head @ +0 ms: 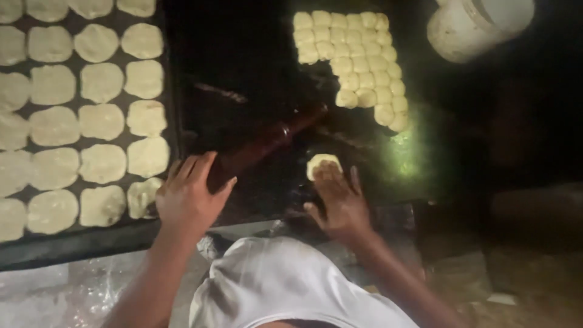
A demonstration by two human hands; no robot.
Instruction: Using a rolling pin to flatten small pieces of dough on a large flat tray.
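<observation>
1. I saw the left hand [188, 197] with its grip closed around the near end of a dark brown rolling pin [261, 149], which lay slanted on the dark bench [243, 61].
2. The right hand [341, 200] lay flat and open, holding nothing, fingertips pressing 1 small dough ball [322, 163] on the bench.
3. By my judgement, much was done: the tray [79, 243] at left held rows of flattened dough rounds [100, 121], almost full.
4. A block of unrolled dough balls [364, 67] waited beyond the pin, so plenty remained.
5. A white bucket [473, 24] stood at top right; I could not see its contents.
</observation>
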